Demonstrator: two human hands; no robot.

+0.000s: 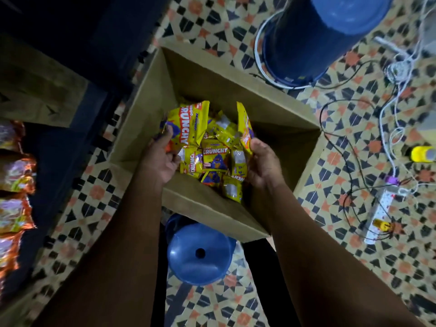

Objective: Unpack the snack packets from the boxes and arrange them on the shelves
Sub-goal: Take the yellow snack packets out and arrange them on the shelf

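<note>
A person is reaching both hands into an open cardboard box (212,204) on a patterned tile floor, lifting out yellow snack packets (215,159). The left hand (160,159) is gripping one packet (188,123) above the box's left side; the right hand (262,164) is pinching another packet (245,128) near the box's middle, hands apart. More packets are lying loose in the box bottom. Orange packets (16,173) are already sitting on a shelf left of the box. Firm holds on the packets' edges would likely avoid crushing them.
</note>
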